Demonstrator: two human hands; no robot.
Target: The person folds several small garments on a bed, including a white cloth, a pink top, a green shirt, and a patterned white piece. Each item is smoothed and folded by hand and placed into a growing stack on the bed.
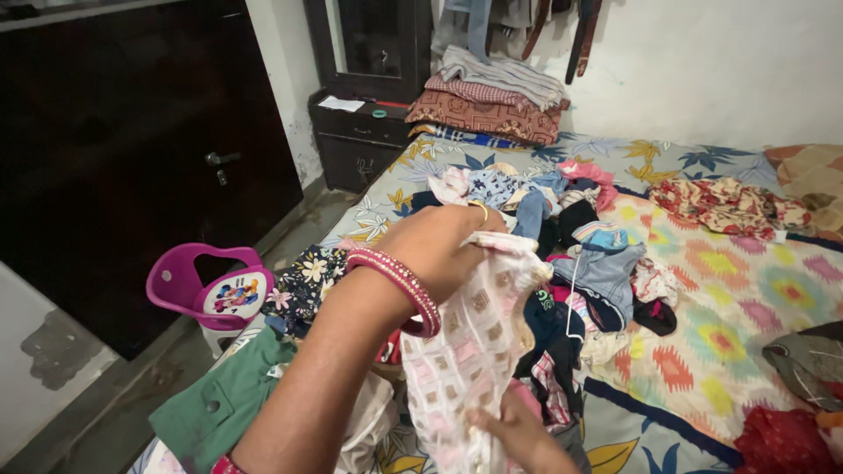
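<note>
Pink-and-white checked cloth (470, 347) hangs at centre between my two hands, above the bed (702, 351). At nine o'clock from it stands a pink plastic child's chair (211, 290); a green garment (224, 399) lies at seven o'clock. My left hand (439, 250), wearing red bangles, has its fingers pinched on the cloth's top edge. My right hand (518, 434) grips its lower part, fingers closed on the fabric. A heap of mixed clothes (571, 254) crowds at one o'clock; folded blankets (492, 101) sit at twelve.
</note>
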